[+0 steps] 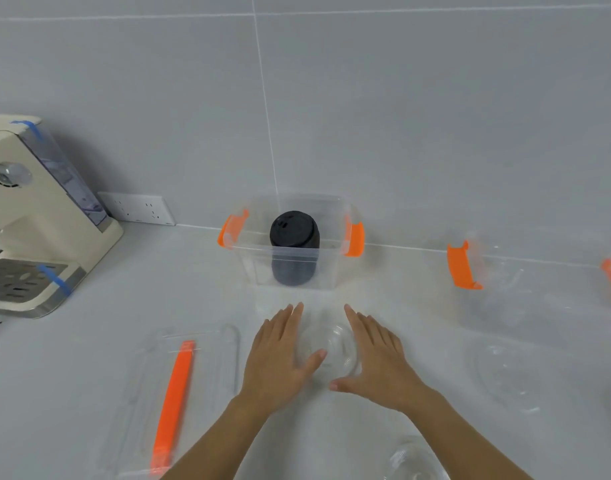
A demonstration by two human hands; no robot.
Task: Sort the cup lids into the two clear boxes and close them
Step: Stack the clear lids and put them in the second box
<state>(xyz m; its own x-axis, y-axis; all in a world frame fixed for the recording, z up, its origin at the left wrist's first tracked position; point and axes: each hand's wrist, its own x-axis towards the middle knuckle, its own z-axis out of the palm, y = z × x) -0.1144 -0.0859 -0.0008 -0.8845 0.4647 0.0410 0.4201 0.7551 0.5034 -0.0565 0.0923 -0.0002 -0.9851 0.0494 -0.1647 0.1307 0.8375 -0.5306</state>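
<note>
A clear box (299, 252) with orange latches stands open by the wall and holds a tall stack of black lids (293, 249). A second clear box (532, 289) with orange latches sits at the right. Between my hands on the counter is a stack of clear dome lids (333, 346). My left hand (280, 355) and my right hand (375, 355) flank that stack with fingers spread; whether they touch it I cannot tell. A clear box cover with an orange handle (174, 400) lies flat at the left.
A cream coffee machine (30, 216) stands at the far left near a wall socket (138, 207). More clear lids (508, 375) lie at the right, and another clear lid (413, 460) sits at the bottom edge. The tiled wall runs behind the boxes.
</note>
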